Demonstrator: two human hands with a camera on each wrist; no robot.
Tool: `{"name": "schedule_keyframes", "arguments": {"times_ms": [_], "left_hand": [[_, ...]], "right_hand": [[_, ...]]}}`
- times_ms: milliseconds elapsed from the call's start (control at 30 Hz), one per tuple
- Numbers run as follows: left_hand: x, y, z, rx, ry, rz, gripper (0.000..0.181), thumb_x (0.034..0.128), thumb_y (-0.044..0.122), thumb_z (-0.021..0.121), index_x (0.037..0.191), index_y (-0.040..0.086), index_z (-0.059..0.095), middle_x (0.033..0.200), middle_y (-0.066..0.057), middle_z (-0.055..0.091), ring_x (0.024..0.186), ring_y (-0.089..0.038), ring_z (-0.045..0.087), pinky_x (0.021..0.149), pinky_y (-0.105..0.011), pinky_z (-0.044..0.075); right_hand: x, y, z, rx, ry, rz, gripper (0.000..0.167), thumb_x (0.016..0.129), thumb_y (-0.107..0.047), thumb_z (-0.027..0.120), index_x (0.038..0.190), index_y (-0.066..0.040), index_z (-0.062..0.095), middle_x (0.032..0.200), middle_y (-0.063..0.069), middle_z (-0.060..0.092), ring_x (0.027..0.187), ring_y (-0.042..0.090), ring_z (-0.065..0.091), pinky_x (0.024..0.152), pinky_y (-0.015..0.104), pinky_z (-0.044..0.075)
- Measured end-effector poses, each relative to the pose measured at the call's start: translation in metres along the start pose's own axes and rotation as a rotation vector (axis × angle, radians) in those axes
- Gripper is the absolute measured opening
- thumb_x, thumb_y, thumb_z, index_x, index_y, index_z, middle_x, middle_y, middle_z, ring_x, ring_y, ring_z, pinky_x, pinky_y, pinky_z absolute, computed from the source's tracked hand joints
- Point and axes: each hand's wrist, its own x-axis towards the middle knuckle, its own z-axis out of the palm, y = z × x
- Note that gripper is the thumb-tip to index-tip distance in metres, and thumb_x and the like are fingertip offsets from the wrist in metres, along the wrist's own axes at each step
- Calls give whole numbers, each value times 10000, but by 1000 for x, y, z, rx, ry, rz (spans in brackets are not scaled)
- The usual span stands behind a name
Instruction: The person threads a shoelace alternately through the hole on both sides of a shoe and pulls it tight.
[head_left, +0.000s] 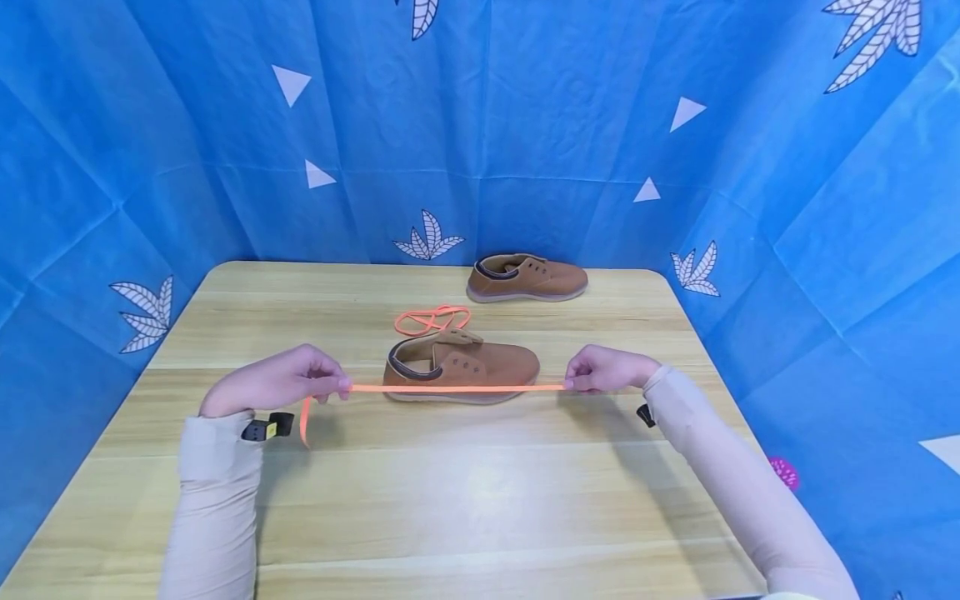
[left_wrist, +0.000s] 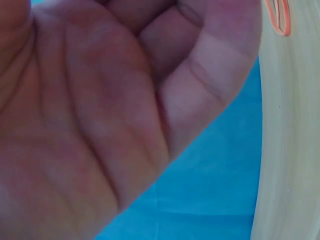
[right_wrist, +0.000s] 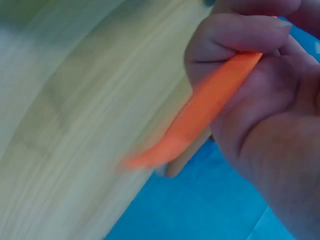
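I hold an orange lace (head_left: 457, 388) stretched straight from side to side between my two hands, above the front part of the near shoe's side as I look down. My left hand (head_left: 277, 382) pinches it between thumb and fingers, and a short loose end hangs down below that hand. My right hand (head_left: 609, 369) grips the other side, fingers curled in; from the right wrist I see a flat orange strip sticking out of my fist, its tip blurred. The left wrist view shows mostly my palm and bent fingers, with the pinch itself out of sight. The near shoe (head_left: 498, 362) is brown, sits upright on the wooden table (head_left: 450, 517) between my hands, and points its toe to my right, its tongue raised and small eyelets showing on the side. The taut lace crosses in front of its lower part; I cannot tell whether the two touch. Just behind this shoe lies a second lace (head_left: 432, 315), also orange, looped in a loose bundle. The far shoe (head_left: 558, 279), brown too, stands near the back edge, toe to the right. Blue cloth (head_left: 487, 100) printed with white leaves and triangles hangs around the table.
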Motion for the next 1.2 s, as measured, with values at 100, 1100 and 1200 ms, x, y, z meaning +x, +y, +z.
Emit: {"name": "schedule_keyframes", "arguments": {"times_ms": [100, 1100, 1200], "left_hand": [[2, 0, 1, -4, -15, -6, 193, 1018, 255, 659, 934, 123, 771, 710, -15, 600, 564, -73, 429, 523, -222, 327], [41, 33, 41, -183, -138, 248, 143, 1011, 172, 672, 1113, 75, 697, 777, -116, 724, 687, -191, 669, 613, -257, 506], [40, 30, 40, -117, -137, 194, 153, 1024, 188, 648, 1111, 92, 729, 755, -86, 714, 686, -160, 645, 638, -271, 531]], "right_hand": [[0, 9, 5, -70, -17, 9, 221, 1021, -97, 627, 895, 73, 694, 633, -5, 557, 541, 38, 417, 541, 189, 345], [86, -158, 93, 135, 74, -496, 152, 1002, -142, 683, 1034, -35, 785, 941, 109, 787, 737, 142, 642, 706, 185, 503], [81, -145, 89, 129, 76, -456, 156, 999, -159, 689, 1038, -51, 795, 953, 121, 797, 773, 239, 676, 712, 197, 513]]}}
